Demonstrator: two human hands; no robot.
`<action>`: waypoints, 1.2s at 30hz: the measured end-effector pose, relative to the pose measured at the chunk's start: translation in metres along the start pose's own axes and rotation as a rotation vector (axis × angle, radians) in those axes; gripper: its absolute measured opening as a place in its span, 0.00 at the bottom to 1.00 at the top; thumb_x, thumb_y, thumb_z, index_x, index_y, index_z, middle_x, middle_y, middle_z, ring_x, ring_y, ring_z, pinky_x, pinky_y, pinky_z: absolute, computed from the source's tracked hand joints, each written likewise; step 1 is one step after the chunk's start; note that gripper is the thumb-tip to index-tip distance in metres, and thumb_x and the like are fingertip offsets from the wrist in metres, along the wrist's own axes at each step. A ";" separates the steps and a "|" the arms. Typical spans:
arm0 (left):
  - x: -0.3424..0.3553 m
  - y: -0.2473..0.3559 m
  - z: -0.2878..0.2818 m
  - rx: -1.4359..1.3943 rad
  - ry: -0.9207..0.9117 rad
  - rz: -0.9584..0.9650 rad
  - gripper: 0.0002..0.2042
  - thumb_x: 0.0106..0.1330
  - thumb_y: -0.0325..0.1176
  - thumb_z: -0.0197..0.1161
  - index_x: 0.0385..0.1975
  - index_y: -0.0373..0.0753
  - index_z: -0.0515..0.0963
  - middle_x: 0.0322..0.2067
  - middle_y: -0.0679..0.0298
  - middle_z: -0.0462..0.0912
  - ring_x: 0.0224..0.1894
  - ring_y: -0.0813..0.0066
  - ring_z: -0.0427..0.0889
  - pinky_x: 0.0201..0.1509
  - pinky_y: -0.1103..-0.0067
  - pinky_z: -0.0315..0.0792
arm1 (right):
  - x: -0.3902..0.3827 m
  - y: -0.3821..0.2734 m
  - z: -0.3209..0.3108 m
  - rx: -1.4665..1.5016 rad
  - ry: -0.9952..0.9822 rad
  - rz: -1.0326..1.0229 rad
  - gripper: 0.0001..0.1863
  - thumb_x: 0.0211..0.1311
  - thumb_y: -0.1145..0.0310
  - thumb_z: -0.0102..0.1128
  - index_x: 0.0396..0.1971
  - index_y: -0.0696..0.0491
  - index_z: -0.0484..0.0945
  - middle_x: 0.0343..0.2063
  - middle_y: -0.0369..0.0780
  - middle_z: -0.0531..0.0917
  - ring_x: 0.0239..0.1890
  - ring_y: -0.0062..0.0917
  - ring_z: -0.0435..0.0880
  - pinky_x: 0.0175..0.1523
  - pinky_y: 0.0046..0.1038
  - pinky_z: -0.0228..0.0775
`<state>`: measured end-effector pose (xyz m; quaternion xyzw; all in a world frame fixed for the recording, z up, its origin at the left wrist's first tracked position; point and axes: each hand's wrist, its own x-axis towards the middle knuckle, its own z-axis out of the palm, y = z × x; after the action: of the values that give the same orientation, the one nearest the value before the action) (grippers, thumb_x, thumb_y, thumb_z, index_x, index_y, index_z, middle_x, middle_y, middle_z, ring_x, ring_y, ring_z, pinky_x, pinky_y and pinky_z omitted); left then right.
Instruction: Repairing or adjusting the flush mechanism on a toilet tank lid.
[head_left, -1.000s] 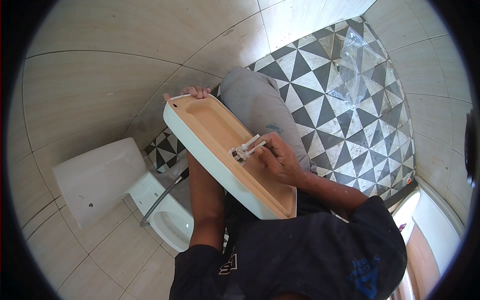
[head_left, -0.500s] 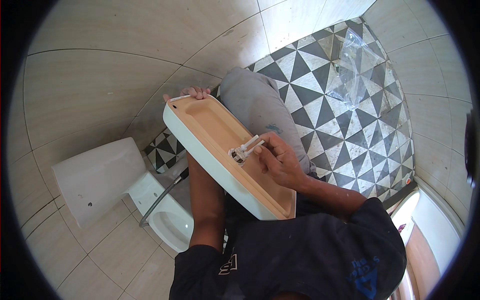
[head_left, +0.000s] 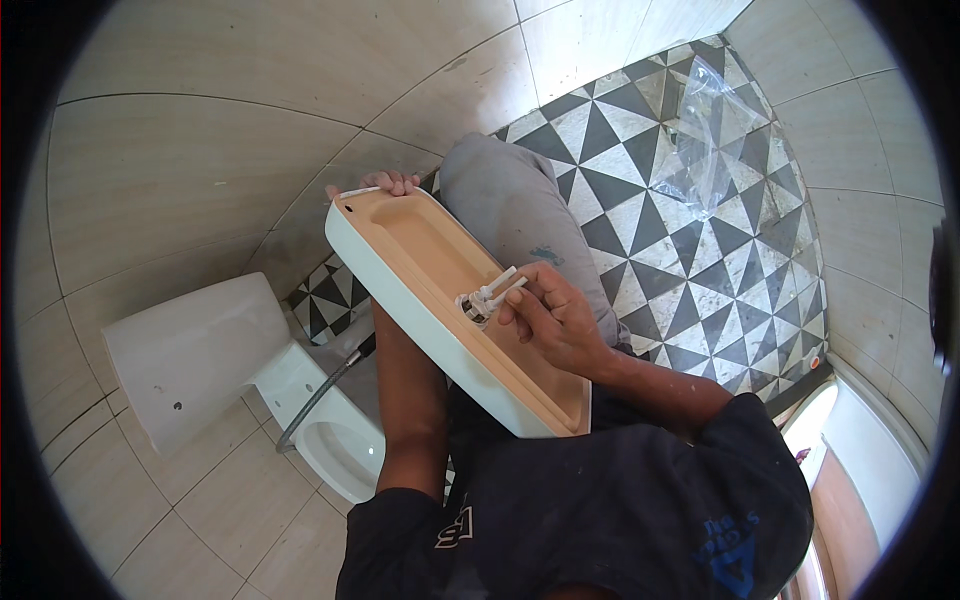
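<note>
A toilet tank lid point(head_left: 440, 250) lies tilted across my lap, its orange-tan underside up and its pale glazed side facing left. My left hand point(head_left: 392, 184) is closed around its far end; the forearm passes beneath the lid, and part of the grip is hidden. Near the lid's middle sits a flush button point(head_left: 474, 309) with a white threaded collar and two thin white rods pointing up to the right. My right hand point(head_left: 552, 312) pinches one of the rods between thumb and fingers.
At left stands a white toilet tank point(head_left: 205, 345) beside the toilet bowl point(head_left: 345, 465). A grey flexible hose point(head_left: 320, 405) runs past the bowl. A clear plastic bag point(head_left: 705, 150) lies on the black-and-white patterned floor point(head_left: 690, 300). Beige tiled walls close in around me.
Very little differs. My right hand has shifted slightly at the rods, its fingers a bit closer to the collar. The lid and my left hand stay nearly where they were.
</note>
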<state>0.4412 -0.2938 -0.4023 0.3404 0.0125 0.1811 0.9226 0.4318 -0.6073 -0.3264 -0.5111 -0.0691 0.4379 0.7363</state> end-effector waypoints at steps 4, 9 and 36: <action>0.001 -0.002 0.007 0.039 0.006 -0.022 0.43 0.83 0.69 0.28 0.36 0.36 0.84 0.33 0.61 0.84 0.40 0.64 0.77 0.62 0.65 0.66 | 0.000 0.012 -0.007 -0.172 0.057 -0.096 0.06 0.85 0.71 0.51 0.51 0.54 0.77 0.31 0.33 0.80 0.30 0.12 0.76 0.36 0.20 0.71; 0.000 -0.001 0.010 0.034 0.039 -0.026 0.43 0.83 0.70 0.28 0.36 0.36 0.84 0.32 0.61 0.83 0.40 0.64 0.77 0.62 0.65 0.66 | -0.001 0.006 -0.001 -0.061 0.050 -0.086 0.06 0.85 0.71 0.53 0.51 0.54 0.77 0.31 0.33 0.80 0.31 0.13 0.77 0.37 0.22 0.73; -0.003 0.000 0.020 0.034 0.046 -0.028 0.44 0.83 0.70 0.27 0.36 0.36 0.83 0.33 0.62 0.83 0.41 0.64 0.76 0.62 0.65 0.65 | 0.005 0.020 -0.008 -0.067 -0.094 -0.030 0.12 0.75 0.71 0.67 0.53 0.55 0.79 0.41 0.32 0.86 0.39 0.11 0.83 0.46 0.19 0.76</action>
<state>0.4413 -0.3068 -0.3870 0.3516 0.0416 0.1759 0.9185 0.4279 -0.6079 -0.3477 -0.5130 -0.1259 0.4480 0.7213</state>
